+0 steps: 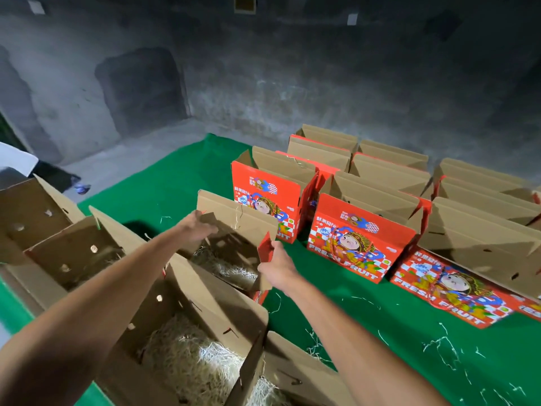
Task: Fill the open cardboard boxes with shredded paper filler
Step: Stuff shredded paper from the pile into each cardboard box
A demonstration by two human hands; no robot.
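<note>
Hands reach out together over one open box [231, 250] at the centre of the frame. The left hand [199, 225] has its fingers curled over the top edge of the box's far-left flap, gripping it. The right hand [276, 266] pinches the red-faced side flap on the box's right, thumb and fingers clamped on the card. Inside that box a thin layer of shredded paper filler [231, 269] lies on the bottom, so it looks partly filled at most.

Judging by what lies in view, the work is in its early part. The nearest box [187, 341] at the lower centre holds a good bed of pale filler, and a further tuft shows at the bottom edge just right of it. Two boxes [67, 247] at the left of the frame show bare card walls with little or no filler that I can make out; shadow hides their floors.

The group of red fresh-fruit boxes [363, 230] in the right half stands open on the green mat [409, 332], and from this angle I cannot tell whether any holds filler; their flaps hide the insides. Loose strands of filler lie scattered on the mat at the lower right. Most boxes probably remain to be done.
</note>
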